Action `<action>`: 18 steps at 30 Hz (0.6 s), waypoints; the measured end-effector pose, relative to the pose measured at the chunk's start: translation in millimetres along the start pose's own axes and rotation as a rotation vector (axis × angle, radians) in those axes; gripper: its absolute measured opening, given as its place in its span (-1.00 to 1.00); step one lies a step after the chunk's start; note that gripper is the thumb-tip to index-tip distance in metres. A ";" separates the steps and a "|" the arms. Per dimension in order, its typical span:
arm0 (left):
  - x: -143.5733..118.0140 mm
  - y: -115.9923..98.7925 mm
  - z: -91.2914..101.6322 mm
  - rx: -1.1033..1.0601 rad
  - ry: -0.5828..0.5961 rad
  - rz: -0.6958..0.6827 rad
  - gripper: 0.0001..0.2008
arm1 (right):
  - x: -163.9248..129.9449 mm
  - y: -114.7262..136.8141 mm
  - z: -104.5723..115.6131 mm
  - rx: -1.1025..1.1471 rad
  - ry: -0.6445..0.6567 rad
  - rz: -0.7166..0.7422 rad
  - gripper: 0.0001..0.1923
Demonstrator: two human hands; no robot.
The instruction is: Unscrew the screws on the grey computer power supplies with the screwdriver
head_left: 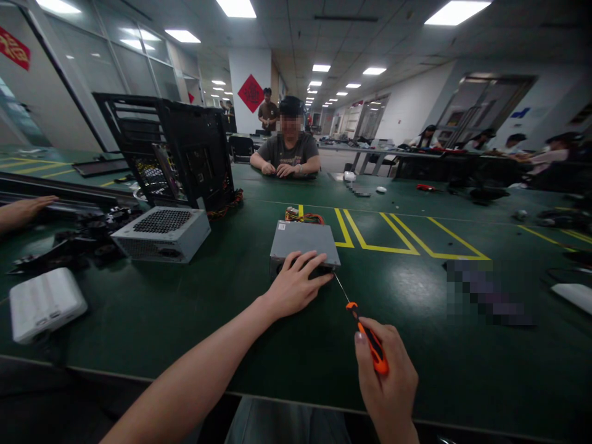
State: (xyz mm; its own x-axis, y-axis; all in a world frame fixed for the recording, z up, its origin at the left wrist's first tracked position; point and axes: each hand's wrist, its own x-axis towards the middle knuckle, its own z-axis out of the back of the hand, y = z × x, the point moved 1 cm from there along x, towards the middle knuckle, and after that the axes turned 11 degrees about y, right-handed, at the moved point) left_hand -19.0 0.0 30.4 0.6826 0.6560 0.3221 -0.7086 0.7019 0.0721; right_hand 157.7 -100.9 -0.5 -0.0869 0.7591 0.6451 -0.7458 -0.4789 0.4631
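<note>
A grey computer power supply unit lies on the green table in front of me, its bundle of coloured cables at the far side. My left hand rests on its near edge, fingers spread over the top and front. In my right hand is an orange and black screwdriver, gripped by the handle. Its thin shaft slants up and left, the tip at the unit's near right corner. Whether the tip sits in a screw is too small to tell.
A second power supply unit stands to the left, before an open black computer case. Nearer is a white box-shaped device. Another person's hand reaches in at far left. A person sits opposite. Yellow tape lines mark the table.
</note>
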 end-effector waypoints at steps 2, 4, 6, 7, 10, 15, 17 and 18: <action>-0.3 0.2 0.4 -0.016 -0.007 -0.004 -0.68 | -2.0 -0.8 -0.3 -0.034 -0.013 -0.052 -0.78; -0.5 0.6 0.2 -0.036 -0.022 -0.011 -0.70 | -2.9 -1.0 -0.4 -0.062 -0.044 -0.082 -0.78; -0.5 1.5 -1.0 -0.061 -0.051 -0.003 -0.70 | -2.0 -0.2 -0.5 -0.059 -0.046 -0.030 -0.81; -0.5 2.1 -1.9 -0.077 -0.068 0.009 -0.70 | -1.0 0.5 -0.5 -0.050 -0.036 0.015 -0.82; -0.3 4.0 -4.5 -0.132 -0.115 0.052 -0.69 | 2.7 2.2 0.3 -0.033 -0.015 0.116 -0.82; -0.1 1.9 -4.1 -0.106 -0.138 0.033 -0.66 | 4.2 3.1 0.7 -0.037 0.021 0.130 -0.84; 0.3 -1.3 -3.5 -0.056 -0.112 -0.007 -0.65 | 3.8 3.2 -0.3 -0.033 0.030 0.118 -0.80; 0.7 -2.8 -3.4 -0.035 -0.100 -0.020 -0.64 | 3.8 3.1 -0.8 -0.032 0.025 0.104 -0.77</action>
State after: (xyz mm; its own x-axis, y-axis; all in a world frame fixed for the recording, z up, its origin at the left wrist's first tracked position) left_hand -15.9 -0.6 27.2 0.6742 0.6121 0.4133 -0.6872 0.7249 0.0474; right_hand 154.6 -99.2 2.9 -0.1810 0.7173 0.6728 -0.7524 -0.5416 0.3749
